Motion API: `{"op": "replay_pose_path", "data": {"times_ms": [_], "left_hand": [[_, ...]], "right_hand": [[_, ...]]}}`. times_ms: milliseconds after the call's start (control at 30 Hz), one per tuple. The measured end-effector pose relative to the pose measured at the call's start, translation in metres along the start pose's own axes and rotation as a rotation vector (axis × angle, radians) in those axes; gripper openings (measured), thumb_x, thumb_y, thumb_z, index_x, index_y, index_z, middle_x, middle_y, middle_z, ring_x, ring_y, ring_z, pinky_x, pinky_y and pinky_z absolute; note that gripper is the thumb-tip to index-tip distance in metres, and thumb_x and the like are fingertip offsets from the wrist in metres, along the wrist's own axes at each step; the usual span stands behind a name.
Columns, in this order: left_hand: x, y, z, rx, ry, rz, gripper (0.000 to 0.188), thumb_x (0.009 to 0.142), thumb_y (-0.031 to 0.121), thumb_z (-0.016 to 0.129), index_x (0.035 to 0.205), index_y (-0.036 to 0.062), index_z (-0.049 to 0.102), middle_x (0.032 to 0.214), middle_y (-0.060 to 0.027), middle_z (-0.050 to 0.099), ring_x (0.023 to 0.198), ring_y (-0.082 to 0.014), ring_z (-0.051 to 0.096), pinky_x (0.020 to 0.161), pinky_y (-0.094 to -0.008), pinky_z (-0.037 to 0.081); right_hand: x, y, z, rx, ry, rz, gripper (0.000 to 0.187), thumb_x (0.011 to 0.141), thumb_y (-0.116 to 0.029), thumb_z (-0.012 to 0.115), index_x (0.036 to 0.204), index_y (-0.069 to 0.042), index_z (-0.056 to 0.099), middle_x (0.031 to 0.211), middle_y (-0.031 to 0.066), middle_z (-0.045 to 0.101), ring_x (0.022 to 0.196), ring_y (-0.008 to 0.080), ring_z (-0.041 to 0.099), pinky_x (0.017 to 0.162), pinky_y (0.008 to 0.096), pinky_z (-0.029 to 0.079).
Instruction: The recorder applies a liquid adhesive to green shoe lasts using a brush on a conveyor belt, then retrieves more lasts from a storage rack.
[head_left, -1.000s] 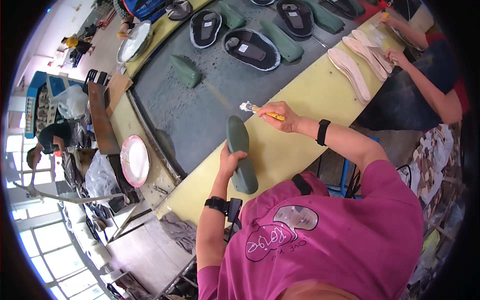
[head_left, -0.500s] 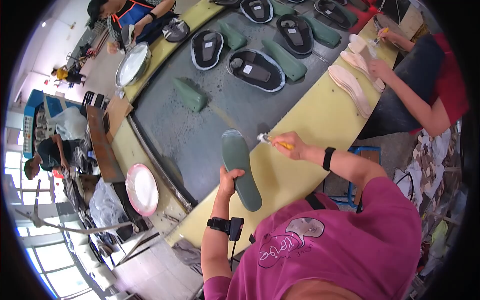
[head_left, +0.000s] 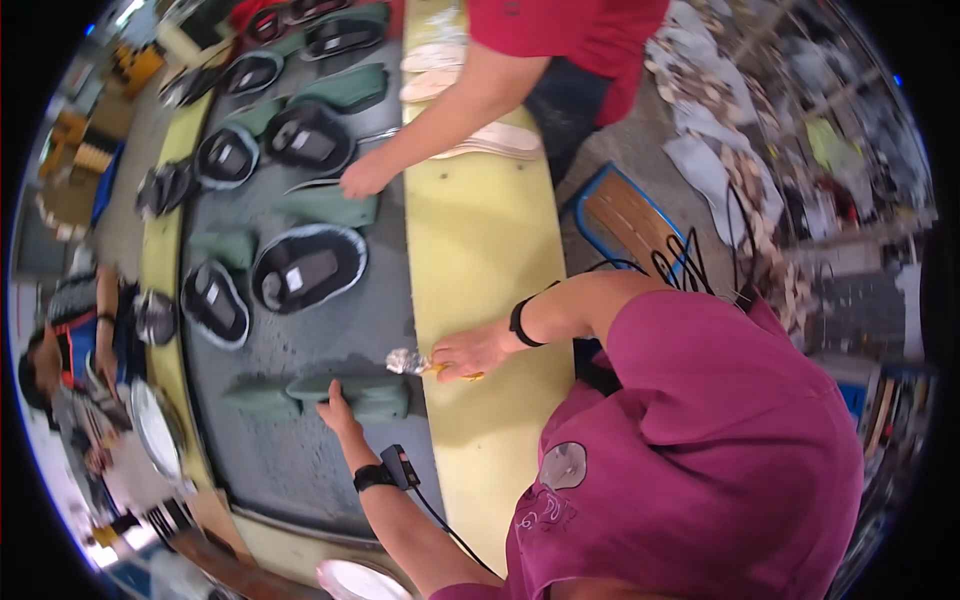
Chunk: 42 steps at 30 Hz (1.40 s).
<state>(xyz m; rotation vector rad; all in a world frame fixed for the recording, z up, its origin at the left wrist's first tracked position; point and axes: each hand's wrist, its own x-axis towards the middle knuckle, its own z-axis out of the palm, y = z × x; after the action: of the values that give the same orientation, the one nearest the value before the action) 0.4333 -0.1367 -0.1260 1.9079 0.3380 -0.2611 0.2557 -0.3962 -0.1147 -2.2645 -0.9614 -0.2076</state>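
One long grey table (head_left: 300, 465) stretches from near to far, with a yellow board (head_left: 490, 260) along its right side. From the far right, a co-worker's arm (head_left: 450, 125) reaches over it. Several dark shoes (head_left: 322, 270) lie on its far part. On the near part, your left hand (head_left: 338, 408) clasps a green foot form (head_left: 380, 400), just right of another form (head_left: 250, 397). Over the board, your right hand (head_left: 470, 352) pinches a yellow-handled brush (head_left: 405, 361), whitish bristles pointing left.
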Motion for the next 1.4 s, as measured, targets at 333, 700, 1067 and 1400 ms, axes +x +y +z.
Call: {"op": "replay_pose_path", "data": {"times_ms": [333,700,1067,1400], "left_hand": [[-0.03,-0.026,-0.056,0.296,-0.048,-0.001,0.045,0.085,0.025,0.053,0.113,-0.0094,0.046,0.105,-0.0152,0.055,0.09,-0.0219,0.052,0.078,-0.0345,0.042],[-0.216,-0.018,-0.104,0.072,0.246,-0.172,0.03,0.081,0.017,0.054,0.108,0.0019,0.053,0.092,-0.0071,0.055,0.087,-0.0185,0.051,0.074,-0.0351,0.043],[-0.373,-0.081,-0.105,-0.157,0.497,-0.205,0.034,0.079,0.016,0.057,0.107,-0.0028,0.056,0.096,-0.0088,0.059,0.085,-0.0155,0.057,0.071,-0.0293,0.048],[-0.509,-0.17,-0.079,-0.462,0.693,-0.252,0.034,0.079,0.014,0.057,0.106,-0.0056,0.055,0.089,-0.0097,0.062,0.08,-0.0164,0.06,0.067,-0.0283,0.048]], "right_hand": [[0.0,-0.005,0.018,-0.085,0.091,-0.078,0.022,0.074,-0.009,0.054,0.094,-0.008,0.047,0.083,0.0121,0.046,0.083,0.0297,0.048,0.068,0.038,0.041],[0.092,-0.057,0.003,0.172,0.456,-0.269,0.015,0.076,-0.009,0.055,0.09,-0.007,0.05,0.082,0.0117,0.047,0.083,0.0291,0.049,0.068,0.0375,0.041],[0.005,-0.077,0.005,0.317,0.072,-0.395,0.025,0.069,-0.001,0.059,0.091,-0.008,0.05,0.082,0.0121,0.047,0.076,0.031,0.05,0.063,0.0387,0.044],[0.029,-0.144,0.044,0.226,-0.188,-0.472,0.029,0.068,0.003,0.055,0.094,-0.007,0.048,0.085,0.0129,0.045,0.081,0.0324,0.049,0.064,0.0411,0.044]]}}
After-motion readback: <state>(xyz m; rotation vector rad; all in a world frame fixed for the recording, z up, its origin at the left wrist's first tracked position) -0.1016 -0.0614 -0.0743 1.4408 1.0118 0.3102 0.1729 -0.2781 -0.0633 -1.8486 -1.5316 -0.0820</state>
